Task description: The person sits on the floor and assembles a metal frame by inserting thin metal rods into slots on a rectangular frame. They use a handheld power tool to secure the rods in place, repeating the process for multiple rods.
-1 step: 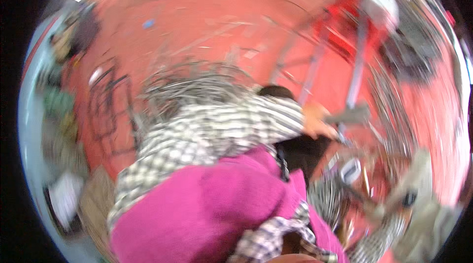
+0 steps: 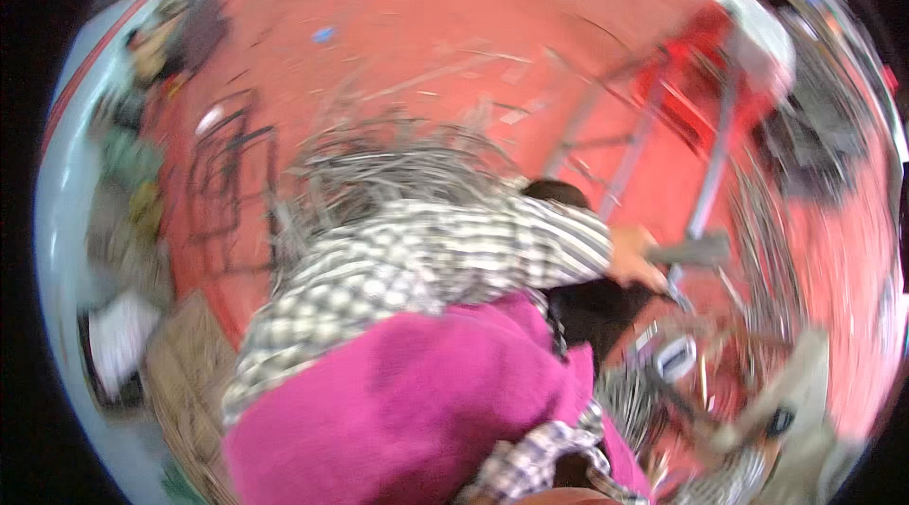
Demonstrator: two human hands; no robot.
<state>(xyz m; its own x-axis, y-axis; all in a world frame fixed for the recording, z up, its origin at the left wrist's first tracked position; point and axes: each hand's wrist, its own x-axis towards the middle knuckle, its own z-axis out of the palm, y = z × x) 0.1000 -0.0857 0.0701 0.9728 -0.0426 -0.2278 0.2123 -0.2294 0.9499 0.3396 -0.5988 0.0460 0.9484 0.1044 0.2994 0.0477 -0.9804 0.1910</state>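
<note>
Soft magenta cloth (image 2: 407, 401) spreads across the foreground, bordered by a black-and-white checked sleeve (image 2: 379, 273), its weave smeared by motion. On the smooth red floor (image 2: 426, 27), thin greyish strands make a loose, springy-looking heap (image 2: 407, 164), left of a blunt, elongated grey piece (image 2: 699, 249) that widens at its far end. That piece sticks out to the right, just beyond the fingers (image 2: 651, 278) of the left hand (image 2: 632, 257), above a small bluish metal part (image 2: 678, 293) near the fingertips. The fingers look bent, but blur hides how far they are open; whether they grip the grey piece or only touch it, I cannot tell. The right hand cannot be made out, so its fingers' state is unknown.
</note>
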